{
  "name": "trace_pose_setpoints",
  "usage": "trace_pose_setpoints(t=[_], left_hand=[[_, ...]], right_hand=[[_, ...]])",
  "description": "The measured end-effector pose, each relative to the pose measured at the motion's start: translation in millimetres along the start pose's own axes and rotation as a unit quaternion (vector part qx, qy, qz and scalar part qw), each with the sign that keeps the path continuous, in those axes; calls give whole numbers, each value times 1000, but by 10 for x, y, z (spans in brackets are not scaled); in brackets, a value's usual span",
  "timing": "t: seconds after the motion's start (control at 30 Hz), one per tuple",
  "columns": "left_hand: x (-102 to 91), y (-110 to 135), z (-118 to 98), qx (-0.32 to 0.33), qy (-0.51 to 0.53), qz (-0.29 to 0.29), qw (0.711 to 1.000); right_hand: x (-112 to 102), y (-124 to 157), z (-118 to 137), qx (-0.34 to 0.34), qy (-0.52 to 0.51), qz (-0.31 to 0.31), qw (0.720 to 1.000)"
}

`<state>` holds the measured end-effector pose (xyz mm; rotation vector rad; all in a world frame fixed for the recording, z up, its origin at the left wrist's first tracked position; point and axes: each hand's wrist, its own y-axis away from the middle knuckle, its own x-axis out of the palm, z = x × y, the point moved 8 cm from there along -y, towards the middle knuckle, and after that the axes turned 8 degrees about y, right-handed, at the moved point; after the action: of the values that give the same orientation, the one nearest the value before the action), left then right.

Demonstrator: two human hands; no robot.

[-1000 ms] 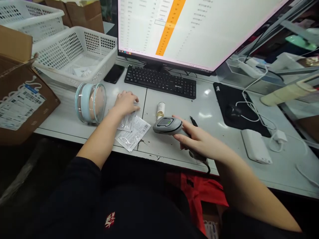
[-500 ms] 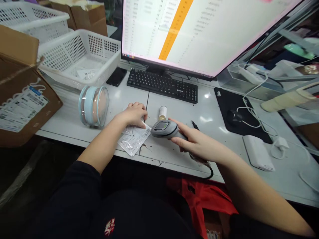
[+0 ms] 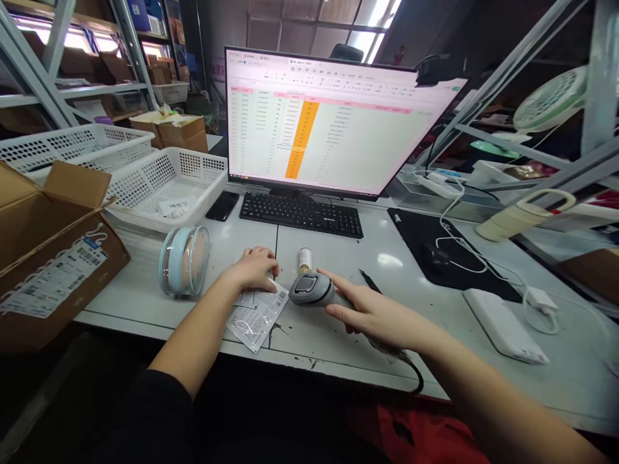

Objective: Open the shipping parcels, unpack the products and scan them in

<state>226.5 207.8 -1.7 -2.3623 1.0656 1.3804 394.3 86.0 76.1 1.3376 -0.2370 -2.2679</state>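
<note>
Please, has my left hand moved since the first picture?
Yes, slightly rightward: your left hand now reaches the dark table seam; one second ago, it stopped left of it.

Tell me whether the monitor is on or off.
On: the monitor is lit and shows a table of text with an orange column.

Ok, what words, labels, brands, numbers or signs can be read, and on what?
No text reads clearly enough to quote.
Screen: table entries, too small.
Keyboard: brand mark, blurred.
Brown box: label print, too small.
Packet under the left hand: print, too small.
Small bottle: label, blurred.
White basket: marks on an item inside, blurred.
Wall: characters, blurred.
</note>
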Motion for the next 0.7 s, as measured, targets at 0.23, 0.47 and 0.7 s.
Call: trace_pose_setpoints(t=[0.23,0.47,0.7], left_hand=[[72,7,-81,24,18,21,999],[150,9,-180,54,31,36,997],[139,20,-200,19,41,39,998]], right_hand=[[24,20,-618,49,-89,-34,994],[158,109,-1191,123,-157,-87,976],[-1144,37,-2157,181,43,-331,925]])
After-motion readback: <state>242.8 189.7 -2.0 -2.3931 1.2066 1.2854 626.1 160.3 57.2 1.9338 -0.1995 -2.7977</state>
